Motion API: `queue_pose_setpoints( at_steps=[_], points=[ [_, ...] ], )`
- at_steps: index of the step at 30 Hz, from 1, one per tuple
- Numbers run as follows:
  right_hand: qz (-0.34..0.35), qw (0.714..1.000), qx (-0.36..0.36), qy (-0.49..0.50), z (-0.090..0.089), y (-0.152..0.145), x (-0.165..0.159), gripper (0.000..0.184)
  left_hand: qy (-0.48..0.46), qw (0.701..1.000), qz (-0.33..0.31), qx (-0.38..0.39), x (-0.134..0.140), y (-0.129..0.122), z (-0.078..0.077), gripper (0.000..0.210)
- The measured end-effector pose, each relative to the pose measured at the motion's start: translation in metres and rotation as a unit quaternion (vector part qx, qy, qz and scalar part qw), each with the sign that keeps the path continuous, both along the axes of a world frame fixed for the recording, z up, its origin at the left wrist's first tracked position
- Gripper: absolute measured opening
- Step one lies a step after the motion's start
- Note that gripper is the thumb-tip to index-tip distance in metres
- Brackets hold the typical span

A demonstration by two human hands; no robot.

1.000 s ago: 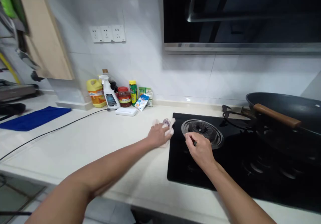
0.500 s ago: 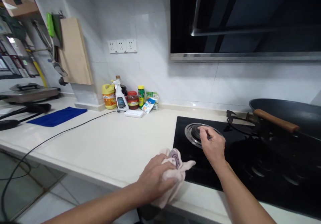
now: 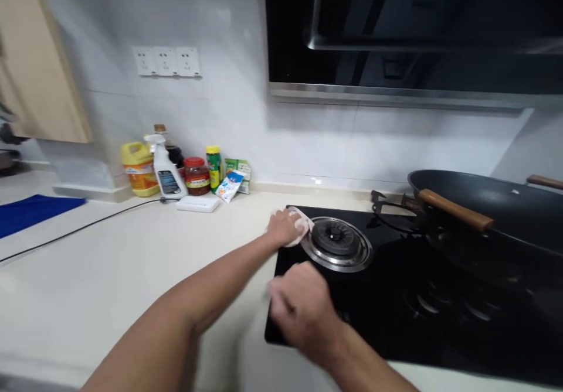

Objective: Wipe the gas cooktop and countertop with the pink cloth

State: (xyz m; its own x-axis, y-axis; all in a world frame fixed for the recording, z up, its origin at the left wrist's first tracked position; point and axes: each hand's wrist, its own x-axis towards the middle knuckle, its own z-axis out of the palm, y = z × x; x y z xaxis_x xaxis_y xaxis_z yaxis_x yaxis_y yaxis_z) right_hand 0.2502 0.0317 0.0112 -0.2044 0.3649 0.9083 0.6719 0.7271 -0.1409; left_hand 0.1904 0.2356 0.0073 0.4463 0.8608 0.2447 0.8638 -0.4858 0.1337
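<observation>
My left hand [image 3: 282, 228] reaches to the back left corner of the black cooktop [image 3: 365, 321], closed on a pale pink cloth [image 3: 303, 223]. The cloth lies bunched against the left side of the round burner [image 3: 336, 239], which has a shiny metal ring and a dark cap. Nearer to me, my right hand [image 3: 303, 307] is curled into a fist above the front left of the cooktop. It is blurred, and whatever its fingers may hold is hidden.
A dark wok [image 3: 519, 204] with wooden handles sits on the right of the cooktop. Along the wall stand a spray bottle [image 3: 167, 172], a yellow jug [image 3: 139, 172] and a red-lidded jar [image 3: 196, 178]. The range hood [image 3: 396, 90] hangs above. A blue cloth [image 3: 37, 213] lies far left.
My left hand has carried the cloth from the front counter edge to the cooktop's back left corner. My right hand has drawn back from the burner towards me. The view has turned right.
</observation>
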Motion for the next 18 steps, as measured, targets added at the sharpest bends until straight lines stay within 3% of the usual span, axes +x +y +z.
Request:
queue_pose_setpoints(
  at_steps=[2,5,9,13,18],
  points=[
    [0.033,0.998,-0.005,-0.052,-0.004,-0.005,-0.012,0.027,0.008,1.0,0.017,-0.001,0.014,0.031,0.002,0.051],
    [0.007,0.999,0.003,-0.051,-0.003,-0.006,-0.013,0.02,0.021,0.999,0.032,-0.003,0.038,0.068,0.005,0.05],
    [-0.038,0.998,0.017,-0.054,0.0,-0.001,-0.002,0.018,0.029,0.998,0.054,-0.006,0.064,0.092,0.008,0.051],
    [-0.04,0.996,0.021,-0.082,-0.003,0.006,0.003,0.018,0.033,0.999,0.035,0.001,0.069,0.08,0.008,0.052],
    [-0.05,0.994,0.044,-0.089,-0.001,0.005,0.003,0.022,0.021,1.0,0.0,0.011,0.039,0.02,0.004,0.046]
  ],
)
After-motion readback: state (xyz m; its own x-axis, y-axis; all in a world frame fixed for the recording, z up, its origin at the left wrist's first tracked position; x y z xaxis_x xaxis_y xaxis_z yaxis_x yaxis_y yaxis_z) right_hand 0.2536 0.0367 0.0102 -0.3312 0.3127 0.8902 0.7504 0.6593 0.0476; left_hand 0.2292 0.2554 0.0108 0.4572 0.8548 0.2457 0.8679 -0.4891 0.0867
